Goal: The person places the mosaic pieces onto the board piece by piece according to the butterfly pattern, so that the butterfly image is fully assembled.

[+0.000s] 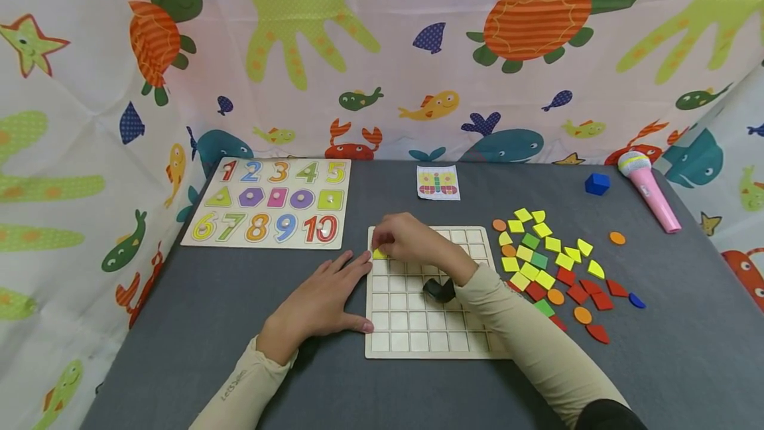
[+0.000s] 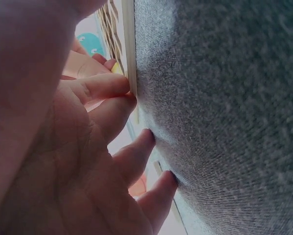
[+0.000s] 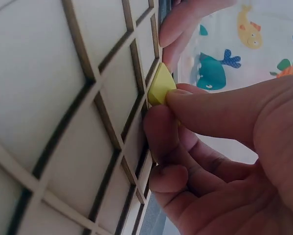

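Observation:
A yellow square tile (image 3: 162, 87) is pinched between the thumb and fingers of my right hand (image 1: 412, 239). It sits tilted over a cell near the far left corner of the wooden grid board (image 1: 398, 340). My left hand (image 1: 319, 300) lies with fingers spread along the board's left edge, its thumb at the near left corner. In the left wrist view, fingertips (image 2: 119, 84) touch the board's side while other fingers rest on the grey cloth. Whether the tile is seated in its cell, I cannot tell.
Loose yellow, red, green and orange tiles (image 1: 552, 244) lie right of the board. Behind it is a butterfly pattern card (image 1: 438, 195). A number puzzle board (image 1: 271, 201) stands at the far left; a blue cube (image 1: 597, 184) and pink toy microphone (image 1: 653, 198) lie far right.

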A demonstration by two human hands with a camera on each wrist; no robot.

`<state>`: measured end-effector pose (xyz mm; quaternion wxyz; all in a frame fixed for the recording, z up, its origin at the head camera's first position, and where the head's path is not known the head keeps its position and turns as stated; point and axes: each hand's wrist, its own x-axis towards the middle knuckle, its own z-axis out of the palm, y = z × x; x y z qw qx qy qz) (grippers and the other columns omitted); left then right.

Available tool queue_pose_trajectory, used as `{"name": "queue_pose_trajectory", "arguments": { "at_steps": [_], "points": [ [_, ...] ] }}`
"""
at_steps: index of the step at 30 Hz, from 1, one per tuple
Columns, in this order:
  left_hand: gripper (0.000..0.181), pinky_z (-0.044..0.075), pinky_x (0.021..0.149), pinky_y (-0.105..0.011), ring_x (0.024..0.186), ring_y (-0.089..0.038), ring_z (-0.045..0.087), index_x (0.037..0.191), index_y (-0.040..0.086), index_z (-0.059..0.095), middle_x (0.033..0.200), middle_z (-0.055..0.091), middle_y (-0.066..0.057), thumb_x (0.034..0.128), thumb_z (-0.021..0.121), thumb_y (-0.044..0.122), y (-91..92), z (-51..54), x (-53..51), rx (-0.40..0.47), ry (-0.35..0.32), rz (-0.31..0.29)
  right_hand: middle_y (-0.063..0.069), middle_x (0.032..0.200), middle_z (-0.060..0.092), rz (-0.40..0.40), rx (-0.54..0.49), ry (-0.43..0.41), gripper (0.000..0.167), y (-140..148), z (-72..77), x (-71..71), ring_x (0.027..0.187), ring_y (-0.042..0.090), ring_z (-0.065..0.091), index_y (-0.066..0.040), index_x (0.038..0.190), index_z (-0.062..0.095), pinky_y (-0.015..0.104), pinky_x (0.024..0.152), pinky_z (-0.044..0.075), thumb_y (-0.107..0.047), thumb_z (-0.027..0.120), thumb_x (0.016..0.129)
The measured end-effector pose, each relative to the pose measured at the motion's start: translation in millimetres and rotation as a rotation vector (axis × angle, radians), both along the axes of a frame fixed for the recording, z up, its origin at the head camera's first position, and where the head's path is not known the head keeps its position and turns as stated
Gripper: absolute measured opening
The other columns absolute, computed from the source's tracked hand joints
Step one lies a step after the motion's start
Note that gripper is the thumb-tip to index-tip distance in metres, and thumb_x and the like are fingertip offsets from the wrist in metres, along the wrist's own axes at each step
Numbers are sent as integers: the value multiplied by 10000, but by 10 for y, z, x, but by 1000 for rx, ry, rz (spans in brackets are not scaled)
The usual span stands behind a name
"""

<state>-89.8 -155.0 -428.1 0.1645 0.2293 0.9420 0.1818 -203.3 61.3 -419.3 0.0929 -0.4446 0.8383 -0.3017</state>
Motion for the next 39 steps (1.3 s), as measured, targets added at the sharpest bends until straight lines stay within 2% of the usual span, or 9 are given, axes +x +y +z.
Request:
{"name": "queue_pose_trajectory", "arguments": {
  "at_steps": [7,16,21,26,32,39],
  "points": [
    [1060,184,1289,-585,1623,-335,190,1662,104,400,1756,280,-28,842,880,573,-2,-2,0,2,1,-3,47,885,643,-5,26,7,106,-8,-24,17,793,146,565,-37,959,801,282,704,516,48,738,961],
    [1065,195,1284,-593,1618,-357,202,1655,81,407,1750,297,-41,833,899,546,-18,16,4,11,10,-4,6,847,661,-27,15,-7,110,42,-39,24,762,117,571,-24,1008,780,285,705,522,47,720,948],
    [1072,192,1282,-600,1619,-361,195,1659,79,398,1752,291,-45,836,891,558,-12,7,3,15,0,-10,18,882,710,-95,-29,-54,138,211,9,40,762,119,611,-2,1091,770,316,706,541,18,704,972],
    [1076,193,1282,-599,1619,-359,197,1660,83,396,1751,293,-45,834,893,560,-9,-2,-2,15,1,-5,25,927,738,-179,-80,-71,139,462,61,11,819,157,660,7,1111,771,372,740,572,-5,701,993],
    [1064,193,1283,-596,1619,-360,195,1659,84,397,1751,294,-44,839,899,540,-9,2,-9,27,0,-9,41,1018,744,-287,-65,-116,170,819,108,-12,925,212,678,1,1173,762,430,827,577,-40,713,1016],
    [1070,186,1285,-595,1621,-358,188,1663,83,388,1754,284,-40,840,901,533,-6,3,-5,26,-5,-11,130,1135,741,-408,-55,-135,234,1264,111,-1,1028,294,676,33,1243,737,510,921,568,-49,699,1027]
  ]
}}
